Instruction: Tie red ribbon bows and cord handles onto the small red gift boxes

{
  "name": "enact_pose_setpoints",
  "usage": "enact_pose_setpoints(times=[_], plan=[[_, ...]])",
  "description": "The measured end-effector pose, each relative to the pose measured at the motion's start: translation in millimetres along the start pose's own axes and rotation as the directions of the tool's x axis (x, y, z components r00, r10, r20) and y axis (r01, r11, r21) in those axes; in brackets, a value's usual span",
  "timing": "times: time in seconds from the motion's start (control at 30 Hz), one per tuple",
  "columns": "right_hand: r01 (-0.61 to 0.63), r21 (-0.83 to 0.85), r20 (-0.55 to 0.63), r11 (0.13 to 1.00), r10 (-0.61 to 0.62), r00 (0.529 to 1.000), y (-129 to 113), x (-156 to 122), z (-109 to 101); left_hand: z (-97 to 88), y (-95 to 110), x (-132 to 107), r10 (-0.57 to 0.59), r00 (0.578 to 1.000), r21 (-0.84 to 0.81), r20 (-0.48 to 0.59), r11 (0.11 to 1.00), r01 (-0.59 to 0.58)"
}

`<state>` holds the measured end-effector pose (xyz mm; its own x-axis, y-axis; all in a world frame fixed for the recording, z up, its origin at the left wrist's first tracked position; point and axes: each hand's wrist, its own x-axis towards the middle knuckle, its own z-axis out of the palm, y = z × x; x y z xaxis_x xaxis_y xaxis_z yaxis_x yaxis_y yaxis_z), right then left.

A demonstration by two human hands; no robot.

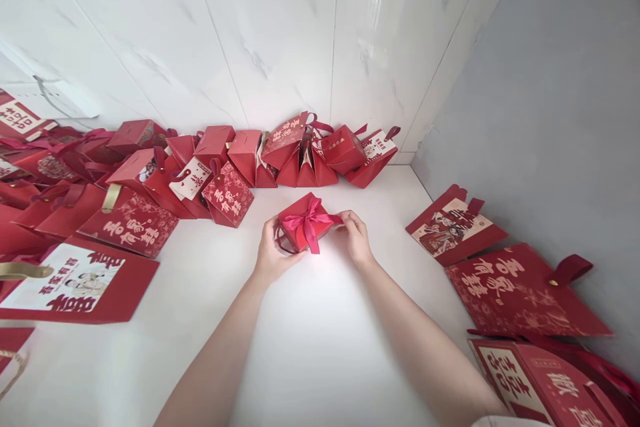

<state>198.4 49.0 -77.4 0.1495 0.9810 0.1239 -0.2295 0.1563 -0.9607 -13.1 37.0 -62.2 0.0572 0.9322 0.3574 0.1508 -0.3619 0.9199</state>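
A small red gift box (293,213) sits on the white table in front of me, topped with a shiny pinkish-red ribbon bow (309,219). My left hand (273,255) is wrapped around the box's left side, thumb along its near edge. A darker loop of ribbon or cord (281,240) shows beside those fingers. On the right, my right hand (354,233) pinches the end of the bow's ribbon between thumb and fingers, just off the box's right side. The underside of the box is hidden.
Many red gift boxes (227,193) crowd the left side and run along the tiled wall (280,33). Flat red gift bags (525,290) with ribbon handles lie at the right by a grey panel (560,113). A white power strip with a cable (75,99) is at the far left.
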Motion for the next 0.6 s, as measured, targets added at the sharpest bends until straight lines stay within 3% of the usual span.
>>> enact_pose_setpoints(times=[0.13, 0.33, 0.47, 0.6], plan=[[-0.034, 0.138, 0.192, 0.990, 0.007, 0.981, -9, -4, -1, 0.2, 5, -1, -0.030, 0.996, -0.155, 0.081, 0.987, 0.042], [0.033, 0.017, 0.506, 0.999, -0.037, 0.862, -33, -14, 9, -1.0, 10, -4, -0.029, 0.981, -0.179, 0.193, 0.982, 0.064], [0.003, 0.076, 0.536, 0.997, -0.043, 0.843, -37, -14, 13, -2.2, 7, 1, -0.061, 0.973, -0.235, 0.221, 0.965, 0.114], [-0.052, 0.060, 0.489, 0.997, 0.017, 0.872, -29, -13, 11, -3.3, 3, 6, -0.152, 0.963, -0.271, 0.223, 0.939, 0.211]])
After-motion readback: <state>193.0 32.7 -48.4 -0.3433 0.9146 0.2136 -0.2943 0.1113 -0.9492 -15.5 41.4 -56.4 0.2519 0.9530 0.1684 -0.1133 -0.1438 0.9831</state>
